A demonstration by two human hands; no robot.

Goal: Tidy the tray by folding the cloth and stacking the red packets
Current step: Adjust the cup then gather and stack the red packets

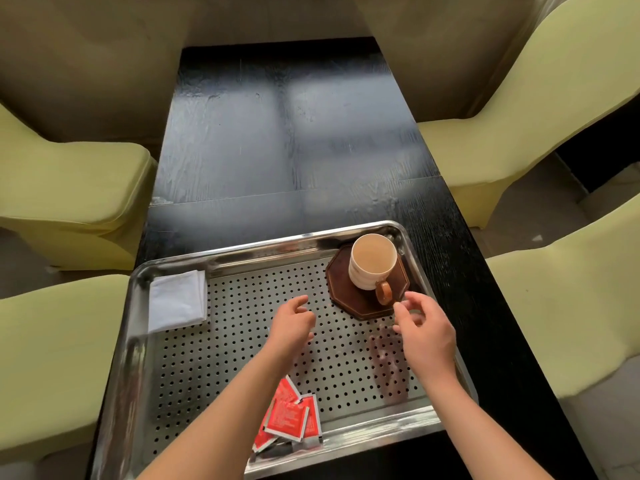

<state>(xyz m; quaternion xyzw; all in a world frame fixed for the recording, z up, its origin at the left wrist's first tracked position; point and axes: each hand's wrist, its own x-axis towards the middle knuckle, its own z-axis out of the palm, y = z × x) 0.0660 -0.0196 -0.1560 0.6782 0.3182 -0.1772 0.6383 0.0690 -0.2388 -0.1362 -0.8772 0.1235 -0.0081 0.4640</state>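
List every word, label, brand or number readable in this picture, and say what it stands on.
None can be quoted.
red packets: pale printing on their faces, too small and blurred to read.
cup: faint bands around its side, no lettering visible.
coaster, folded cloth, tray: no markings visible.
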